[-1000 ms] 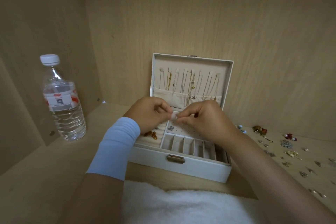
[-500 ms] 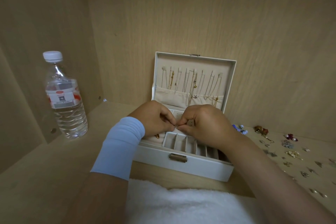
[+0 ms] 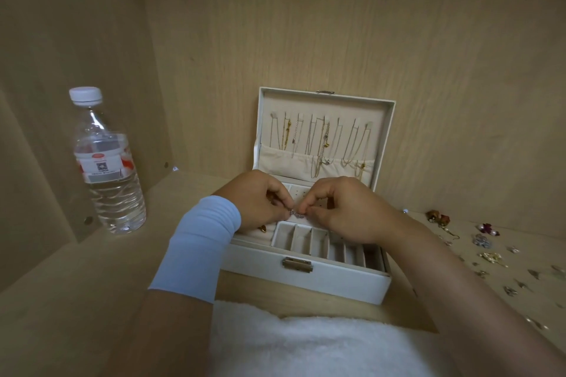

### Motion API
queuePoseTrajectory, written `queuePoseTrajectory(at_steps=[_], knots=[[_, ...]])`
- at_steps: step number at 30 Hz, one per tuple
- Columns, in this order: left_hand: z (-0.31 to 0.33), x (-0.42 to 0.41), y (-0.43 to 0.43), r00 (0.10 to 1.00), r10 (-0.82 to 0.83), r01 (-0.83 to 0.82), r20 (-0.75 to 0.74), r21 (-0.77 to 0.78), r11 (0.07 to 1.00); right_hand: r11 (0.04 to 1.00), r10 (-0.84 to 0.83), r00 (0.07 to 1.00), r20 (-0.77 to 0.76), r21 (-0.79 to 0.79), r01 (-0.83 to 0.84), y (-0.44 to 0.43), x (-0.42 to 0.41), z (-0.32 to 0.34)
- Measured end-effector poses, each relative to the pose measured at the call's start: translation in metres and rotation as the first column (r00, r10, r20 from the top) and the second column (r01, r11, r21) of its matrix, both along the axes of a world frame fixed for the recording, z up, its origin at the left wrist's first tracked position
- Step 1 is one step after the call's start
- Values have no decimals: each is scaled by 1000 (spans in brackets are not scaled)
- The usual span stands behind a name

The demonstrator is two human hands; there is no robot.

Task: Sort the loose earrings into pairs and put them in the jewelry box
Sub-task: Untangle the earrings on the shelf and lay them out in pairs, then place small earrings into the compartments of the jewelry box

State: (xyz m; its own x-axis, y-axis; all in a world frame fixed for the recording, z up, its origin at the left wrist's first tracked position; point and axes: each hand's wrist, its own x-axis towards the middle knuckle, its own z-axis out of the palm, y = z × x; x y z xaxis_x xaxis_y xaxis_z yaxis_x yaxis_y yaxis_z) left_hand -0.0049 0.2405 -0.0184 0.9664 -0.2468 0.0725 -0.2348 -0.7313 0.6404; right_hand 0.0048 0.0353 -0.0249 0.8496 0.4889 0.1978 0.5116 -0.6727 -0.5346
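A white jewelry box point(image 3: 306, 280) stands open at the middle of the wooden shelf, its lid upright with several necklaces hanging inside. Above its tray, my left hand point(image 3: 260, 200) and my right hand point(image 3: 346, 211) meet fingertip to fingertip, both pinching one small silver sparkly earring point(image 3: 297, 214). A gold earring point(image 3: 262, 227) peeks out under my left hand in the box's left section. Several loose earrings point(image 3: 487, 254) lie scattered on the shelf to the right of the box.
A clear water bottle point(image 3: 105, 162) with a white cap stands at the left by the side wall. White fluffy fabric point(image 3: 306, 343) lies at the near edge. Wooden walls close in the back and the left.
Both hands have drawn slightly toward me over the tray, and the silver earring now shows between the fingertips. The view has shifted a little.
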Motion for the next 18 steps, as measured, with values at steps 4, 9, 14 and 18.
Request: queuePoseTrajectory(at_steps=[4, 9, 14, 18], knots=[[6, -4, -9, 999, 40, -38, 36, -51, 998, 991, -62, 997, 38, 122, 57, -17, -1, 16], [24, 0, -54, 985, -13, 30, 170, -100, 995, 943, -293, 951, 97, 195, 271, -81, 6, 41], [34, 17, -127, 964, -174, 171, 200, 32, 985, 912, -410, 912, 2, -24, 410, -134, 10, 32], [25, 37, -175, 963, -224, 187, 149, 227, 956, 882, -434, 900, -31, -217, 418, -154, 25, 6]])
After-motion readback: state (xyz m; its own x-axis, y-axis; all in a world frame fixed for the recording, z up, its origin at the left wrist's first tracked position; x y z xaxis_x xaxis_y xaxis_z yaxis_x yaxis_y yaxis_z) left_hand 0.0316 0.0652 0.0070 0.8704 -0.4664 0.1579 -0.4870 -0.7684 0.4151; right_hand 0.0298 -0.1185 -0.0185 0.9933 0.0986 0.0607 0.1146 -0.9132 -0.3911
